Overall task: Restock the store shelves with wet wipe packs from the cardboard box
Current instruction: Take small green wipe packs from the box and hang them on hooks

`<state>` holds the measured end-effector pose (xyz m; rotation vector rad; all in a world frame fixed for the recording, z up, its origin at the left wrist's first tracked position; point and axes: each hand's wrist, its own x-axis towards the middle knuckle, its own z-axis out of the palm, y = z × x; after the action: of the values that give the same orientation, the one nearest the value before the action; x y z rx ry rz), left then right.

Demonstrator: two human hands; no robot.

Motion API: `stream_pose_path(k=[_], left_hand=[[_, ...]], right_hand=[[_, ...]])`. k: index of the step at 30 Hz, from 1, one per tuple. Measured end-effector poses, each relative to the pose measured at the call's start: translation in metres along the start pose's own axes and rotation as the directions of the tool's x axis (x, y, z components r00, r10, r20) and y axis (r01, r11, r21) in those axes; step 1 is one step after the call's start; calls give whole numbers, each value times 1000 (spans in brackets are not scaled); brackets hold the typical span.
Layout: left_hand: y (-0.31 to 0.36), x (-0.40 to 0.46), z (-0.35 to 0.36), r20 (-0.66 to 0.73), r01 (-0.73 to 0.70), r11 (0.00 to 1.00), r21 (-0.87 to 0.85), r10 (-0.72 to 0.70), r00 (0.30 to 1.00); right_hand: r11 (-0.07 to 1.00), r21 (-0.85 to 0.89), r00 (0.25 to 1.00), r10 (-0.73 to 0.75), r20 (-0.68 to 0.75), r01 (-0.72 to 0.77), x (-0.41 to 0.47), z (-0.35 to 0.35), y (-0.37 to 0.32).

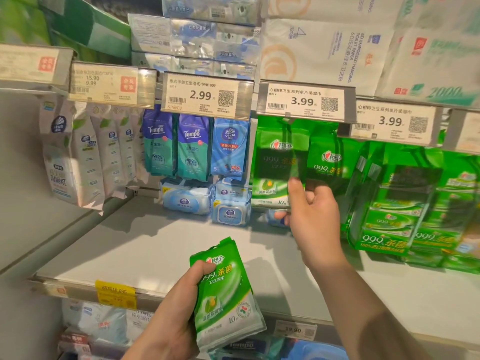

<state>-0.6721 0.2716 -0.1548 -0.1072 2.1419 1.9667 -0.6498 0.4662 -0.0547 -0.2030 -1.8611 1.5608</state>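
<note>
My left hand (179, 310) grips a small stack of green wet wipe packs (228, 297) low in the middle, thumb across the top pack's front. My right hand (311, 211) is raised to the hanging row and pinches the lower edge of a green wet wipe pack (328, 159) on a hook under the 3.99 price tag (304, 101). Another green pack (272, 165) hangs just left of it. The cardboard box is out of view.
Blue Tempo and Vinda packs (193, 149) hang at the left, white packs (85, 157) further left. Blue wipe tubs (230, 206) sit at the back of the grey shelf (155, 245). Large green multipacks (405, 201) stand at the right. Tissue bundles fill the shelf above.
</note>
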Motion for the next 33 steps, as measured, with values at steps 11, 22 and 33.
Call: stream_pose_path(k=[11,22,33], left_hand=[[14,-25,24,427,230,878,-419,-34,904],[15,-49,54,445,420,807,-414,-223,867],[22,-46,55,286,342,814,-470,-226,931]], right_hand=[[959,-9,953,284,103,-284,-34,-33,34],[798,-586,748,475,464,-143,-71,-62,30],[918,-265,885,368,285,-296,-60,-80,32]])
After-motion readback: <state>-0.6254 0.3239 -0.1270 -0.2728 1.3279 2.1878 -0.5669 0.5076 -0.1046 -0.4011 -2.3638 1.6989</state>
